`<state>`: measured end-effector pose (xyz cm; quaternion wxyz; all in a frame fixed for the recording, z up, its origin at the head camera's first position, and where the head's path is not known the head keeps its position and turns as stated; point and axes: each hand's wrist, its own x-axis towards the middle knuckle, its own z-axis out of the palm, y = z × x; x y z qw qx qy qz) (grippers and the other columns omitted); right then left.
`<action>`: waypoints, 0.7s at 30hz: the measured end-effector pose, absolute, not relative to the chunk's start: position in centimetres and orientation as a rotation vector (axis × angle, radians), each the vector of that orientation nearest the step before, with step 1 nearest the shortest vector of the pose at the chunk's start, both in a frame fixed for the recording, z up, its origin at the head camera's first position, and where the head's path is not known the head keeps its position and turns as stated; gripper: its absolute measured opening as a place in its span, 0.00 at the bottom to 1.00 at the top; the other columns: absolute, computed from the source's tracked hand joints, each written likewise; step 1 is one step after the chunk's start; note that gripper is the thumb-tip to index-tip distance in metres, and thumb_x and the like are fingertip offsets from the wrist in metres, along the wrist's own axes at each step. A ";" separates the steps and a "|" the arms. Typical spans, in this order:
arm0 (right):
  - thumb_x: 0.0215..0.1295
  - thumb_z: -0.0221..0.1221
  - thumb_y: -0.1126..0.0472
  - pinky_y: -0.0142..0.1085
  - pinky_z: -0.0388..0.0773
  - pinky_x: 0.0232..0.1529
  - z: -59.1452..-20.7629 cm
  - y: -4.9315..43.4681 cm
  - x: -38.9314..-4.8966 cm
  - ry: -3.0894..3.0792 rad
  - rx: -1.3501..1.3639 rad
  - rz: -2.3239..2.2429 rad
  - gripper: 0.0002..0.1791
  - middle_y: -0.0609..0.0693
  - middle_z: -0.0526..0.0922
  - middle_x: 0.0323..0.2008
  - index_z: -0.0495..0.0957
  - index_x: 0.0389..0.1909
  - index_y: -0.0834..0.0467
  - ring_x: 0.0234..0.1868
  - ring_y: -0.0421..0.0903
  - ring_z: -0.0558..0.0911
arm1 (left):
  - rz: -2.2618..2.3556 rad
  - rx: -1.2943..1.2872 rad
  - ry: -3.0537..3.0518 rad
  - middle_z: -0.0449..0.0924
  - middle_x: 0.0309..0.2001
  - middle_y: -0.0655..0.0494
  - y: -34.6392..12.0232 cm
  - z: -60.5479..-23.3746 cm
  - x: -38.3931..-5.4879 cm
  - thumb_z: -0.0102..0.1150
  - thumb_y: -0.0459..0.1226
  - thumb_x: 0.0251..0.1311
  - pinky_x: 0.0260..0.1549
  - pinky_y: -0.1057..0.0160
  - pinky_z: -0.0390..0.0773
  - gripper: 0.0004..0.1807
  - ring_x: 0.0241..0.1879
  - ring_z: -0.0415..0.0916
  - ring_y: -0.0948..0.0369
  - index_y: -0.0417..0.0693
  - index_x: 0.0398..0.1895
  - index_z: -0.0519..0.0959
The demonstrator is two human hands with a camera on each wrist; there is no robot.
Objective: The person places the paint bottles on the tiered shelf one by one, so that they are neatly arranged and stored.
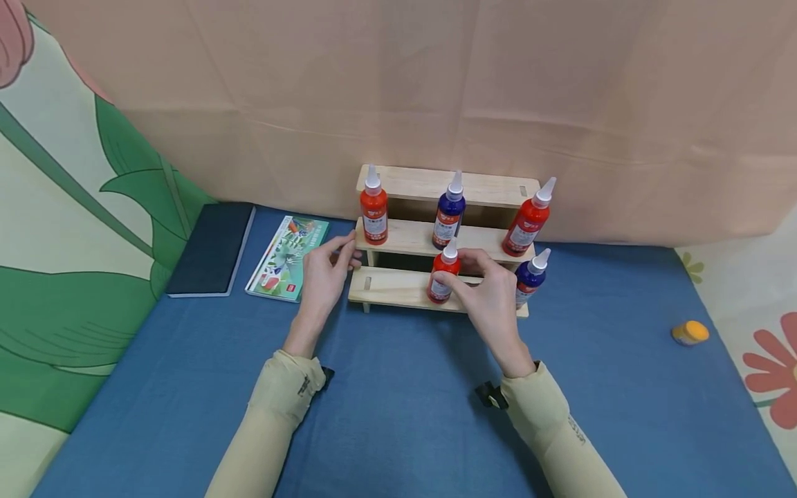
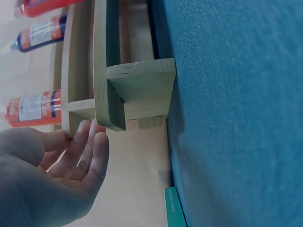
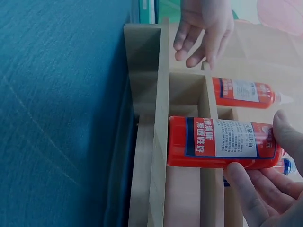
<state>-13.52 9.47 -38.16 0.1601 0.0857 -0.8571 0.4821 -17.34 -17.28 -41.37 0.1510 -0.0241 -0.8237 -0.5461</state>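
Observation:
A red bottle with a white pointed cap stands at the middle of the bottom tier of a wooden three-step rack. My right hand grips this bottle between thumb and fingers near its upper part; its base meets the board. At the rack's left end, my left hand pinches the end of the middle board with thumb and fingertips. On the middle tier stand a red bottle, a blue bottle and another red bottle. Partly behind my right hand is a second blue bottle.
Left of the rack lie a green illustrated booklet and a dark notebook. A small yellow-capped jar rests at the far right on the blue cloth. A beige curtain hangs directly behind the rack.

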 end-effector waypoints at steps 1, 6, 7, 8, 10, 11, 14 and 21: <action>0.58 0.82 0.59 0.54 0.85 0.51 -38.2 9.4 -13.5 -2.447 0.248 1.374 0.28 0.60 0.90 0.49 0.85 0.56 0.66 0.49 0.57 0.88 | -1.568 -0.068 -2.365 0.88 0.41 0.36 -17.3 -41.4 -17.3 0.58 0.33 0.81 0.41 0.53 0.90 0.17 0.34 0.88 0.48 0.35 0.65 0.83; 0.57 0.82 0.58 0.52 0.86 0.48 -38.4 9.4 -13.5 -2.440 0.266 1.327 0.28 0.60 0.90 0.49 0.85 0.55 0.66 0.48 0.56 0.89 | -1.564 -0.065 -2.372 0.89 0.42 0.37 -17.2 -41.3 -17.3 0.58 0.34 0.81 0.40 0.54 0.90 0.17 0.35 0.88 0.49 0.36 0.65 0.83; 0.57 0.82 0.58 0.51 0.87 0.46 -38.5 9.4 -13.5 -2.439 0.270 1.315 0.28 0.59 0.90 0.48 0.85 0.55 0.66 0.48 0.56 0.89 | -1.565 -0.068 -2.371 0.89 0.42 0.37 -17.2 -41.3 -17.3 0.58 0.34 0.81 0.40 0.54 0.90 0.17 0.35 0.88 0.48 0.35 0.65 0.83; 0.58 0.82 0.58 0.50 0.88 0.45 -38.5 9.4 -13.5 -2.439 0.275 1.303 0.28 0.59 0.90 0.48 0.85 0.55 0.65 0.47 0.55 0.89 | -1.565 -0.069 -2.370 0.89 0.42 0.37 -17.2 -41.3 -17.3 0.58 0.34 0.81 0.41 0.53 0.90 0.17 0.35 0.88 0.48 0.35 0.65 0.83; 0.58 0.82 0.58 0.49 0.90 0.42 -38.6 9.4 -13.5 -2.440 0.285 1.286 0.28 0.58 0.90 0.48 0.85 0.55 0.65 0.47 0.54 0.89 | -1.568 -0.071 -2.365 0.89 0.41 0.38 -17.2 -41.4 -17.3 0.58 0.34 0.81 0.41 0.51 0.90 0.17 0.34 0.88 0.48 0.35 0.65 0.83; 0.58 0.82 0.57 0.48 0.90 0.41 -38.6 9.4 -13.5 -2.441 0.289 1.281 0.28 0.58 0.90 0.48 0.85 0.56 0.65 0.47 0.54 0.89 | -1.569 -0.071 -2.362 0.89 0.41 0.38 -17.2 -41.4 -17.3 0.58 0.34 0.81 0.41 0.51 0.90 0.17 0.34 0.88 0.48 0.35 0.64 0.83; 0.58 0.82 0.58 0.48 0.91 0.41 -38.7 9.5 -13.4 -2.441 0.301 1.287 0.29 0.58 0.90 0.49 0.85 0.57 0.65 0.48 0.54 0.89 | -1.563 -0.074 -2.358 0.89 0.41 0.39 -17.2 -41.4 -17.3 0.58 0.33 0.81 0.41 0.48 0.90 0.16 0.34 0.88 0.48 0.35 0.64 0.83; 0.65 0.77 0.60 0.50 0.90 0.46 -38.4 10.3 -12.8 -2.440 0.330 1.357 0.30 0.59 0.87 0.58 0.81 0.65 0.64 0.53 0.56 0.88 | -1.506 -0.070 -2.381 0.89 0.43 0.39 -17.1 -41.3 -17.2 0.58 0.34 0.81 0.36 0.65 0.87 0.16 0.33 0.89 0.48 0.36 0.65 0.83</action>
